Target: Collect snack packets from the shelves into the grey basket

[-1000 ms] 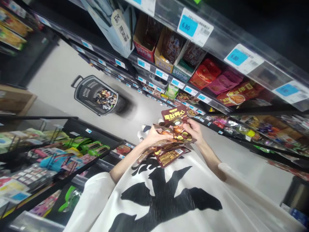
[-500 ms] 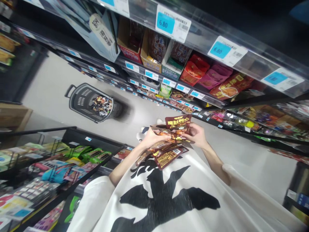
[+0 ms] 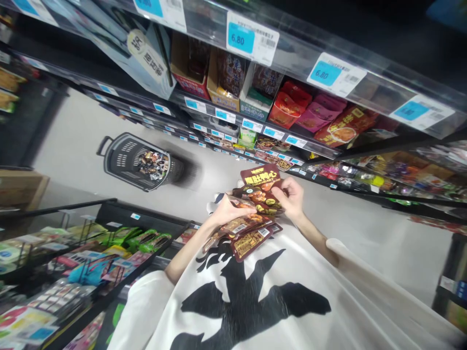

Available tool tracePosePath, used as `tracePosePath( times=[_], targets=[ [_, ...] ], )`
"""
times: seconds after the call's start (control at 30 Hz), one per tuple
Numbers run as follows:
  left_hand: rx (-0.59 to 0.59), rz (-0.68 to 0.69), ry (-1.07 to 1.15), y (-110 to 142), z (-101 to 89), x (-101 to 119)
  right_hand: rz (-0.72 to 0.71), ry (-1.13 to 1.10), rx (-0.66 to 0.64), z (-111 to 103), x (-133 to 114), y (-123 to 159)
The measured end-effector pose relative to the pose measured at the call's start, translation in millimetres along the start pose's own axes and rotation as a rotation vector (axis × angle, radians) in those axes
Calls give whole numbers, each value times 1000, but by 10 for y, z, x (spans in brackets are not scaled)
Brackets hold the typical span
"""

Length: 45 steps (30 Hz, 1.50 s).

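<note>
Several dark brown snack packets point(image 3: 251, 240) with yellow lettering are bunched in front of my chest. My left hand point(image 3: 229, 211) is closed on the stack from the left, its thumb lying across the top. A packet marked as duck heart point(image 3: 260, 177) stands up at the far side of the bunch. My right hand point(image 3: 292, 197) pinches that packet's right edge, thumb on its front. The lower packets hang toward my white shirt, showing their printed backs and barcodes. How many packets there are is hidden by the overlap.
A dark grey shopping basket point(image 3: 136, 163) with small wrapped items inside sits on the pale floor point(image 3: 204, 180), ahead and left. Tall shelving with price tags point(image 3: 251, 39) and boxed snacks runs along the far side. A lower rack of packaged goods point(image 3: 62, 291) stands close on my left.
The view has shifted, so the shelves and basket sit further left. The right hand dipped behind the packets' edge, then came up with its thumb on the front of the duck heart packet.
</note>
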<state>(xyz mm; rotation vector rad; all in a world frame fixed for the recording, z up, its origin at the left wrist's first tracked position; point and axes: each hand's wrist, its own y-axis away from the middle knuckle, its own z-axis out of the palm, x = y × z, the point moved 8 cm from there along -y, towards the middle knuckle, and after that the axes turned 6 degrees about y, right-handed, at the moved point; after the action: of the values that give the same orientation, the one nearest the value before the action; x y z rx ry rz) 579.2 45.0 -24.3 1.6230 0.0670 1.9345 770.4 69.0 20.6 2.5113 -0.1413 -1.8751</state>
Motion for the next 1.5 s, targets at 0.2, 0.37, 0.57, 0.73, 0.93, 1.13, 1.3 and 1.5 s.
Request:
tracePosePath(
  times=[0.2, 0.37, 0.57, 0.73, 0.93, 1.13, 1.3, 1.5],
  targets=[
    [65, -68, 59, 76, -94, -114, 141, -189, 244, -117, 385, 156],
    [92, -121, 101, 100, -139, -162, 250, -412, 85, -127, 453, 180],
    [128, -189, 136, 120, -195, -226, 327, -636, -77, 1, 603, 308],
    [138, -179, 123, 125, -205, -241, 461, -835, -137, 348, 647, 565],
    [147, -200, 103, 158, -203, -288, 553, -744, -137, 386, 873, 620],
    [105, -172, 101, 160, -155, -278, 528, -664, 28, 272, 1007, 454],
    [43, -129, 103, 164, -102, -174, 400, -447, 306, -345, 924, 122],
    [-69, 5, 146, 137, -17, 61, 34, 38, 34, -949, 198, -510]
  ],
)
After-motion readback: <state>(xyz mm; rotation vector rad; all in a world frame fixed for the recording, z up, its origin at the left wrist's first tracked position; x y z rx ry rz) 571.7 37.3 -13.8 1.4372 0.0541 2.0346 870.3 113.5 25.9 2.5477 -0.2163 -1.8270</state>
